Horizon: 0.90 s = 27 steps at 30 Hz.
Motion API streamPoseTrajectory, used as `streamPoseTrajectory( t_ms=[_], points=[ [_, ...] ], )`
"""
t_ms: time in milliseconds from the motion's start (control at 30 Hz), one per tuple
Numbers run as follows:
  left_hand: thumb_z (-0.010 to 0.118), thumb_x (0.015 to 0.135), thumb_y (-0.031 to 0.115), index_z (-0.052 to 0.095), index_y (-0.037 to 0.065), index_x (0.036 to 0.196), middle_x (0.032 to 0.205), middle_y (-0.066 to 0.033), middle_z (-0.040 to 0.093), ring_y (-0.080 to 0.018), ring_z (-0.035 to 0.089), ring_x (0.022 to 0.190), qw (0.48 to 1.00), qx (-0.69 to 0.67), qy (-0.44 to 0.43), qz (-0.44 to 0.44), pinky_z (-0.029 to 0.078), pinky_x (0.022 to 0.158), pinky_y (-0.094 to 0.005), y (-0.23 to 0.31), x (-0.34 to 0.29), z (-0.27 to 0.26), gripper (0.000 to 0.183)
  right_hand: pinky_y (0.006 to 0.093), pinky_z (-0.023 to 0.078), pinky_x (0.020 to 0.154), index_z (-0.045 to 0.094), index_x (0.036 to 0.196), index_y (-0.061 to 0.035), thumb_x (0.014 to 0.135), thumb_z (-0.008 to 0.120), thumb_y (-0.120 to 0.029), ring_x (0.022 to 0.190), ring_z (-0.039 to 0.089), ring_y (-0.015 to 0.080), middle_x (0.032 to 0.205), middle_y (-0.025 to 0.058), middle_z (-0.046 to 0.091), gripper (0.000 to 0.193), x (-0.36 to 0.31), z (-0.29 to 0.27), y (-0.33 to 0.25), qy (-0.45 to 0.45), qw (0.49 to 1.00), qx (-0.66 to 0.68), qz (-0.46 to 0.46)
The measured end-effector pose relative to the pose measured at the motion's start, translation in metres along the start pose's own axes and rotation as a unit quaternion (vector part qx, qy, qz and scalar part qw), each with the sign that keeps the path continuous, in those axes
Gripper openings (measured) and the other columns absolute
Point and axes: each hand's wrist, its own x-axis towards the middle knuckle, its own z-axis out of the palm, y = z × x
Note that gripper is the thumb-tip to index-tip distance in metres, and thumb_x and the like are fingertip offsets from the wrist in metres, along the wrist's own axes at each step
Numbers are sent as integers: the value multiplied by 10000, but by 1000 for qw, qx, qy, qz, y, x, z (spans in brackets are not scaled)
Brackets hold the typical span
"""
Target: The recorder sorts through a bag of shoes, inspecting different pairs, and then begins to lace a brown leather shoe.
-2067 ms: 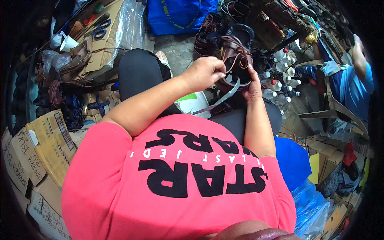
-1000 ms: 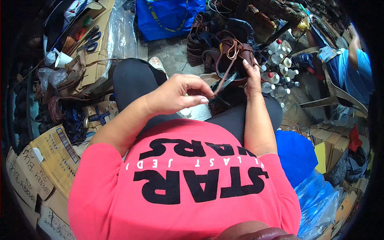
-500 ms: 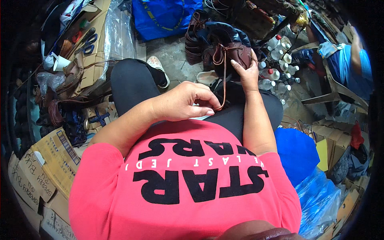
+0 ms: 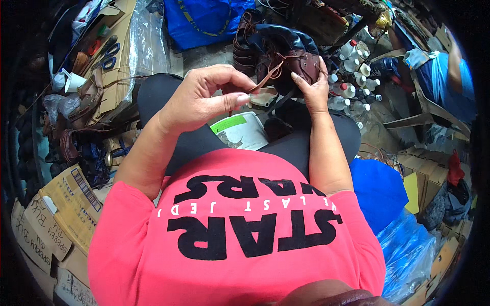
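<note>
My right hand (image 4: pixel 313 91) grips the side of a dark brown leather shoe (image 4: pixel 302 65), thumb on the near side and fingers around the right edge. A brown shoelace (image 4: pixel 269 78) runs from the shoe's eyelets toward the left. My left hand (image 4: pixel 210 97) pinches that lace between thumb and forefinger, left of the shoe and above my lap. Black padded-looking material (image 4: pixel 286 35) shows behind the brown leather. Beside the held shoe, farther left, sits another dark brown laced shoe (image 4: pixel 245 48). The held shoe's underside is hidden.
Below my hands, a white container (image 4: pixel 246 133) with a green strip sits between my legs. Several capped bottles (image 4: pixel 352 66) stand at the right. A blue bag (image 4: pixel 206 23) lies ahead. Blue-handled scissors (image 4: pixel 109 62) rest on cardboard at the left; a person in blue (image 4: pixel 441 76) is far right.
My left hand has moved up and forward from near my lap, drawing the lace out to the left. The white container shows more now. My right hand stays on the shoe.
</note>
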Motion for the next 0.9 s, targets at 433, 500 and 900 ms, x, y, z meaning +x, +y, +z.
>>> streamPoseTrajectory(
  t_ms=[433, 500, 900],
  points=[
    [624, 823, 25, 613, -24, 985, 870, -16, 559, -62, 542, 750, 998, 59, 7, -22, 459, 670, -200, -7, 2, -2, 170, 428, 363, 909, 314, 1374, -139, 543, 822, -274, 998, 545, 298, 1072, 110, 579, 983, -4, 3, -15, -12, 947, -287, -145],
    [624, 824, 27, 613, -24, 984, 873, -17, 559, -63, 542, 750, 998, 64, 5, -26, 458, 670, -200, -8, 3, -2, 169, 425, 343, 923, 310, 1378, -149, 537, 823, -266, 1015, 536, 287, 1073, 99, 574, 992, -5, 3, -13, -17, 942, -301, -150],
    [690, 731, 108, 639, 59, 1012, 964, -59, 576, -131, 548, 802, 934, 293, 172, 112, 437, 729, -258, -58, 43, -2, 290, 395, 376, 839, 431, 1317, -168, 592, 749, -306, 948, 584, 246, 966, 84, 621, 803, -23, 18, -65, -160, 883, -431, -96]
  ],
)
